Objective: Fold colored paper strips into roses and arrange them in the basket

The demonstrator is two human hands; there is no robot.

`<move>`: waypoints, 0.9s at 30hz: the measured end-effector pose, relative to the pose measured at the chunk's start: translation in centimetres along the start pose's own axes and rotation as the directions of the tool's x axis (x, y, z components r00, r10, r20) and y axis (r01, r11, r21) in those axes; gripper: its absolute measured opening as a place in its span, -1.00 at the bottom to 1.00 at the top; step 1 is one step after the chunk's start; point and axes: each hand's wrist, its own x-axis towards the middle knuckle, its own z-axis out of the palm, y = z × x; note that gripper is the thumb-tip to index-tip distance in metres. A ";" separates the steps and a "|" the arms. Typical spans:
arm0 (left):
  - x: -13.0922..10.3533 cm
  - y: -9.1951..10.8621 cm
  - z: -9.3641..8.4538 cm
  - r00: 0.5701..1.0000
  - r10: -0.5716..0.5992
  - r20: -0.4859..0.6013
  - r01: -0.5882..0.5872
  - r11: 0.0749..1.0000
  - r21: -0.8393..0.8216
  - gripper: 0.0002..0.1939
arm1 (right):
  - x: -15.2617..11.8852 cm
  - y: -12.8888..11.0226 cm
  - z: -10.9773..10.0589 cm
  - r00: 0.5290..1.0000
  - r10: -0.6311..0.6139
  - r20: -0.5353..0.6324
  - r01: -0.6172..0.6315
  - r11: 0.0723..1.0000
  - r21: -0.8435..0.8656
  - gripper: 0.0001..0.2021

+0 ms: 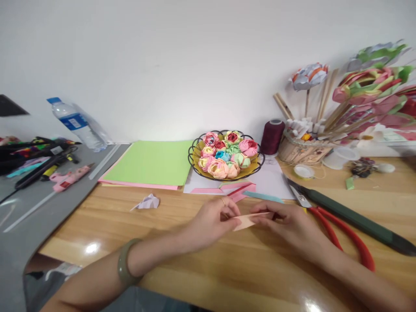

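A small peach paper piece (245, 222) is held between both hands above the wooden table (201, 277). My left hand (216, 221), closed, pinches its left end; a bracelet circles that forearm. My right hand (286, 221) is closed on the right end, fingertips together. Just beyond the hands lie pink strips (238, 190) and a blue strip (264, 196), partly over white paper. Farther back, a yellow basket with a black rim (194, 158) holds several folded paper flowers (218, 168).
Red-handled scissors (359, 242) and a dark green tool (354, 216) lie right. A crumpled lilac paper (147, 202) and green sheets (151, 162) are left. Maroon thread (272, 136) stands behind. A glue gun (69, 177) and bottle (76, 123) are far left.
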 end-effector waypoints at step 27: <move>0.0 1.0 0.0 0.982 -0.173 0.076 0.185 0.965 -0.186 -0.92 | 0.0 0.2 -0.1 0.975 0.219 0.046 -0.223 0.930 0.292 -0.57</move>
